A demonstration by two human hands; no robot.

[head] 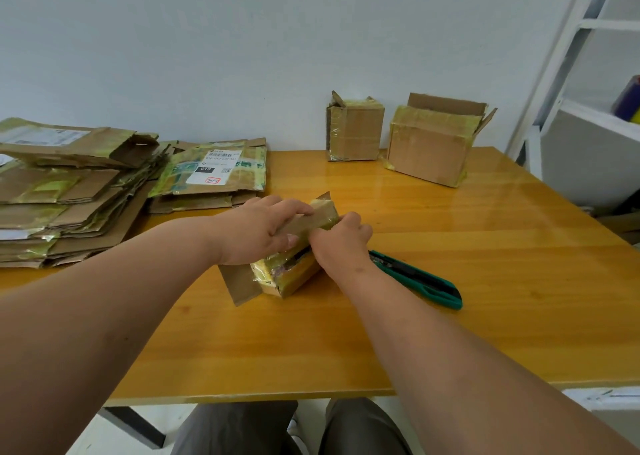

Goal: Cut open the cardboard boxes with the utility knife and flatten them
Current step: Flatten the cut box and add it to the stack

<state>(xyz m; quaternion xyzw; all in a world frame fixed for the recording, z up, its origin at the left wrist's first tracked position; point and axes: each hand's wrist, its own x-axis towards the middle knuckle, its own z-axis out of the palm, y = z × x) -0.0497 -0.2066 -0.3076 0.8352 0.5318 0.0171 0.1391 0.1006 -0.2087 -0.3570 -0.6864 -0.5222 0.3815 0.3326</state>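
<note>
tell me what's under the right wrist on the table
A green utility knife lies on the table, its far end running under the right hand. The blade tip is covered, so whether it is extended cannot be seen.

You sat at a glossy orange-yellow wooden table (485, 281) that stood against a plain pale wall (242, 56). Past its right edge stood a white metal shelving frame (568, 56), and a purple and yellow object (628, 99), too cropped to identify, rested on its shelf.
</note>
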